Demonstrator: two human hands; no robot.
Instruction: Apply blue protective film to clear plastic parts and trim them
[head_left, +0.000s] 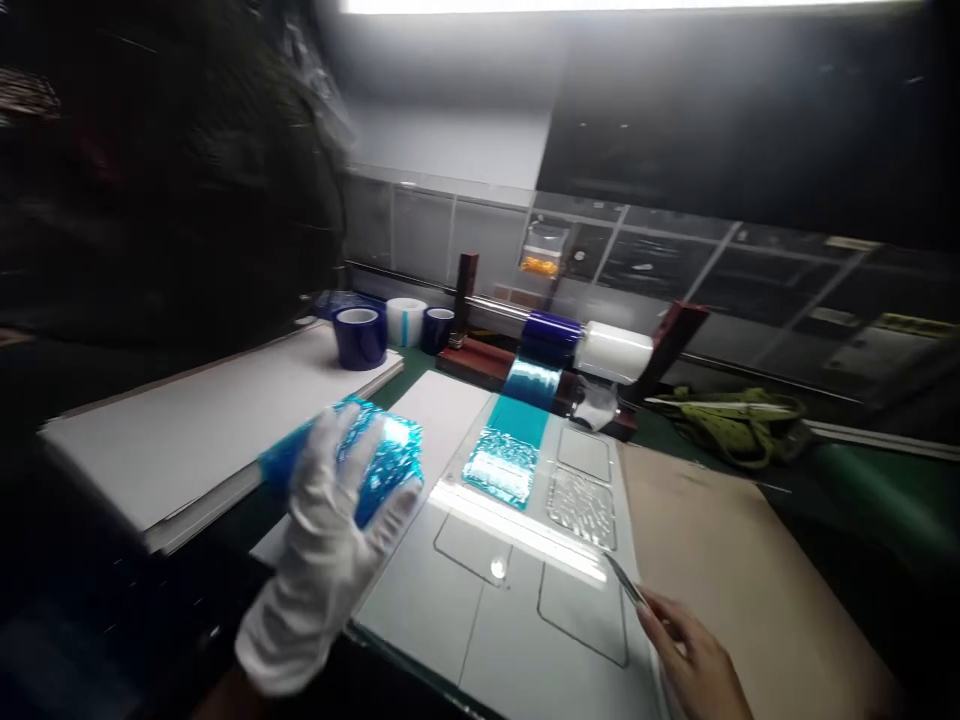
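The marked board (495, 590) is laid on the table (416, 362). Crumpled blue film (386, 465) is gripped above its left edge by the gloved left hand (330, 535). A thin tool, apparently a blade (625, 580), is pinched by the right hand (694, 655).

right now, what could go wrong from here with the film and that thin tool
The thin tool in the bare right hand has its tip by the clear film, so a slip might nick it. That ungloved hand could also smudge the shiny board. The crumpled blue film in the gloved left hand might crease further or stick to itself.
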